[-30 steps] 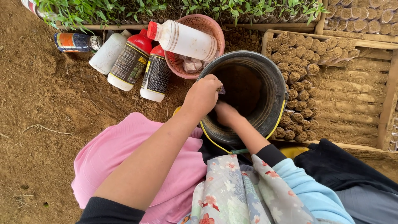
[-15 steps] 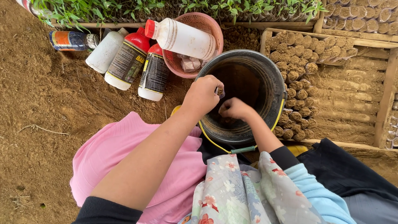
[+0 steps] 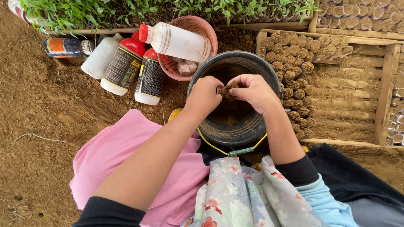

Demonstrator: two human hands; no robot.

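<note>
My left hand (image 3: pixel 206 96) and my right hand (image 3: pixel 253 91) meet over the mouth of a black bucket (image 3: pixel 202 126). Between their fingertips they pinch a small clump of brown soil (image 3: pixel 228 90). The bucket holds dark soil low inside, and its yellow wire handle with a green grip (image 3: pixel 240 151) hangs at the near side. My forearms reach in from below, over a pink cloth (image 3: pixel 126 159) and a flowered cloth (image 3: pixel 244 193) on my lap.
A wooden tray (image 3: pixel 389 90) of soil-filled seedling tubes (image 3: pixel 294 54) lies right of the bucket. A pink basket (image 3: pixel 202 27) with a white red-capped bottle (image 3: pixel 176 42) across it sits behind. More bottles (image 3: pixel 126 63) lie left on bare earth. Green seedlings (image 3: pixel 126 8) line the top.
My right hand has come up out of the bucket with soil. Both hands now meet at the rim and hold the clump between them.
</note>
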